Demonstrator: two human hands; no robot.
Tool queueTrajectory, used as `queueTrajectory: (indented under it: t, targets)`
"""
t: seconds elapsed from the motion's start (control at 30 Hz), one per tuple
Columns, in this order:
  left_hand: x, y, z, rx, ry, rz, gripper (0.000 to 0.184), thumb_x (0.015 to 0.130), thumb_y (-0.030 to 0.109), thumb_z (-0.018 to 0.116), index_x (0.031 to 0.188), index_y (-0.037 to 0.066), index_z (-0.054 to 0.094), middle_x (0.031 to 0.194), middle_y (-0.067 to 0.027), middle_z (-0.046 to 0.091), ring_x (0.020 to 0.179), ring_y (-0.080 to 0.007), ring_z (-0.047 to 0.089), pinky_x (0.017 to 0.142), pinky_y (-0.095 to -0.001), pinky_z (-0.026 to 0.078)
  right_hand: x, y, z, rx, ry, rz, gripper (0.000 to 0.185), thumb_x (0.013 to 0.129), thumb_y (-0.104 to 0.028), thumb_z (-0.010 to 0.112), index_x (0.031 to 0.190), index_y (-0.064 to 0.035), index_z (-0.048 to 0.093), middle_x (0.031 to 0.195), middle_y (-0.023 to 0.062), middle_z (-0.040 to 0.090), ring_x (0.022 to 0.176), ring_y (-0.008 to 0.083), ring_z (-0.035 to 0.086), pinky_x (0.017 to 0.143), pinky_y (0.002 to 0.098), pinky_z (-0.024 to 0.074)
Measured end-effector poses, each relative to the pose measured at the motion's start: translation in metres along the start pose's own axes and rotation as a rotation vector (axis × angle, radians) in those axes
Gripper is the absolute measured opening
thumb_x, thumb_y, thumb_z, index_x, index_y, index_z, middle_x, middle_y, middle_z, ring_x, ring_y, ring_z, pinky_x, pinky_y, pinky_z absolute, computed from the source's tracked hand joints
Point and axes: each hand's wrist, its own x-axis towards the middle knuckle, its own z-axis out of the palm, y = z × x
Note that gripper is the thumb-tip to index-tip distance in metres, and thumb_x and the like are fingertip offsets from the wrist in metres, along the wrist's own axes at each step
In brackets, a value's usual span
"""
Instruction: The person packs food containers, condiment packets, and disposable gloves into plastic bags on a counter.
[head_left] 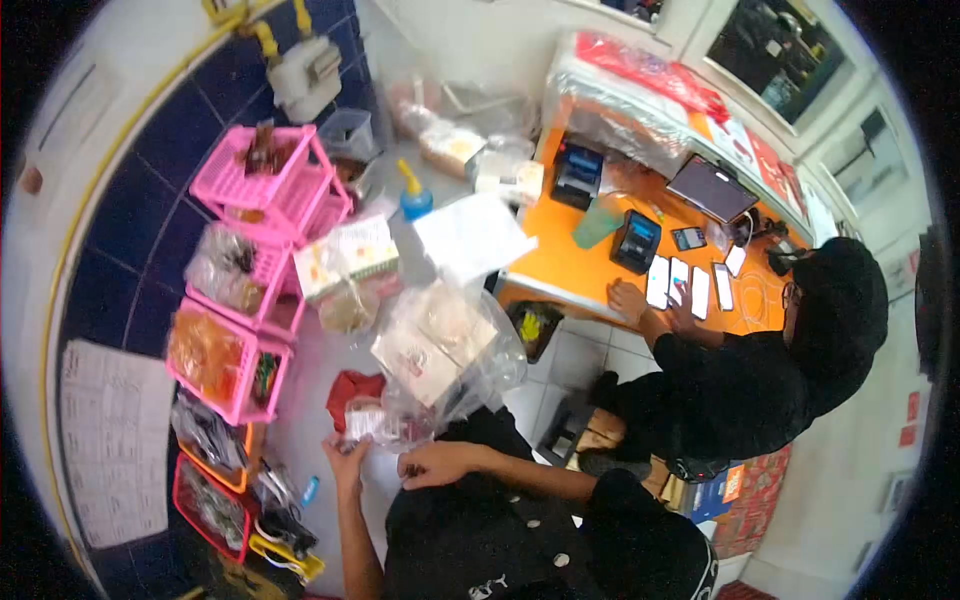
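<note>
Beyond the hands (437, 464), bagged boxes (432, 345) and pink baskets (238, 188) crowd the counter (318, 385).

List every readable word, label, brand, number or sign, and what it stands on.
Nothing is readable; all print is too small or blurred.
Wall sheet: faint rows, illegible.
Bagged cartons: reddish print, illegible.
Small packet near the left hand: label illegible.
White-and-green carton: print illegible.
Black shirt: pale marks, illegible.

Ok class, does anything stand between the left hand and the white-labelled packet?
Nothing visible does: the left hand is at the near edge of the white-labelled packet; the red item lies mostly beyond it.
</note>
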Motion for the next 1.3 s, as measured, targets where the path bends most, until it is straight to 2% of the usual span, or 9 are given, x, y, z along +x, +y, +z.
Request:
queueTrajectory:
  t: [0.33, 0.53, 0.7, 0.87, 0.93, 1.0, 1.13, 1.2, 1.3]
  targets:
    - [0.0, 0.035, 0.017, -0.03, -0.075, -0.434, 0.06, 0.084, 0.024, 0.077, 0.131, 0.018, 0.041, 0.112, -0.0061, 0.061, 0.093, -0.0214, 0.063, 0.074, -0.0399, 0.052, 0.019, 0.025, 0.021, -0.345, 0.252, 0.194, 0.049, 0.088, -0.041, 0.066, 0.11, 0.0032, 0.066, 0.106, 0.0274, 0.068, 0.099, 0.0424, 0.066, 0.087, 0.0488, 0.0524]
    - [-0.02, -0.006, -0.026, -0.298, -0.226, -0.375, 0.05, 0.09, 0.024, 0.07, 0.133, 0.018, 0.044, 0.12, -0.0057, 0.061, 0.107, -0.0233, 0.061, 0.077, -0.0425, 0.051, 0.052, 0.087, 0.056, 0.053, 0.389, -0.049, 0.045, 0.092, -0.041, 0.065, 0.12, -0.0057, 0.066, 0.111, 0.0222, 0.068, 0.101, 0.0337, 0.066, 0.093, 0.0438, 0.0499]
    - [-0.057, 0.036, -0.039, -0.116, -0.155, -0.345, 0.049, 0.091, 0.025, 0.065, 0.135, 0.017, 0.045, 0.116, -0.0047, 0.06, 0.099, -0.0203, 0.061, 0.076, -0.0401, 0.053, 0.107, 0.138, 0.098, 0.352, 0.549, 0.0, 0.08, 0.084, -0.052, 0.074, 0.135, 0.0029, 0.047, 0.124, 0.0221, 0.058, 0.115, 0.0293, 0.057, 0.098, 0.0407, 0.0452]
    - [-0.086, 0.116, -0.049, -0.161, -0.267, -0.133, 0.065, 0.089, 0.026, 0.066, 0.146, 0.012, 0.038, 0.135, -0.0096, 0.054, 0.12, -0.0217, 0.055, 0.096, -0.0407, 0.048, 0.051, -0.009, 0.035, 0.664, 0.271, 0.155, 0.089, 0.078, -0.055, 0.078, 0.134, 0.0058, 0.045, 0.122, 0.0249, 0.062, 0.115, 0.0294, 0.061, 0.097, 0.0389, 0.0485]
    - [-0.096, 0.132, -0.069, -0.095, -0.303, -0.028, 0.071, 0.09, 0.031, 0.064, 0.15, 0.008, 0.033, 0.142, -0.0126, 0.049, 0.129, -0.0258, 0.05, 0.107, -0.0418, 0.041, 0.04, -0.028, 0.032, 0.563, 0.335, 0.04, 0.075, 0.082, -0.034, 0.083, 0.138, -0.0017, 0.045, 0.122, 0.0131, 0.059, 0.113, 0.0185, 0.056, 0.094, 0.0344, 0.0471]
    - [-0.1, 0.17, -0.052, -0.572, -0.296, -0.133, 0.071, 0.094, 0.034, 0.06, 0.151, 0.007, 0.031, 0.145, -0.0155, 0.046, 0.132, -0.027, 0.048, 0.109, -0.0418, 0.039, 0.019, -0.04, 0.024, 0.595, 0.252, 0.006, 0.076, 0.082, -0.031, 0.083, 0.139, -0.003, 0.043, 0.121, 0.012, 0.059, 0.114, 0.0184, 0.055, 0.097, 0.0354, 0.0457]
    - [-0.053, 0.164, -0.026, 0.354, -0.157, 0.079, 0.06, 0.095, 0.025, 0.061, 0.148, 0.008, 0.037, 0.122, -0.0102, 0.056, 0.109, -0.0241, 0.057, 0.097, -0.0411, 0.046, -0.059, -0.071, -0.023, 0.742, 0.169, -0.08, 0.076, 0.082, -0.023, 0.08, 0.145, -0.0043, 0.041, 0.136, 0.0093, 0.051, 0.13, 0.0216, 0.046, 0.112, 0.0391, 0.0335]
    - [-0.064, 0.173, 0.037, 0.352, -0.428, -0.081, 0.047, 0.091, 0.015, 0.066, 0.135, 0.006, 0.05, 0.112, -0.0096, 0.056, 0.094, -0.0233, 0.058, 0.088, -0.0382, 0.049, -0.092, -0.039, -0.031, 0.651, 0.299, -0.103, 0.079, 0.083, -0.023, 0.077, 0.15, -0.0066, 0.038, 0.145, 0.0108, 0.047, 0.135, 0.0228, 0.041, 0.115, 0.0407, 0.0302]
    - [-0.078, 0.16, 0.109, 0.664, -0.242, 0.465, 0.034, 0.088, 0.01, 0.068, 0.12, 0.002, 0.059, 0.102, -0.0132, 0.059, 0.086, -0.0269, 0.058, 0.079, -0.0355, 0.048, -0.127, -0.017, -0.045, 0.671, 0.472, 0.13, 0.077, 0.085, -0.029, 0.074, 0.15, -0.0071, 0.038, 0.139, 0.0103, 0.052, 0.123, 0.0241, 0.054, 0.103, 0.0413, 0.0431]
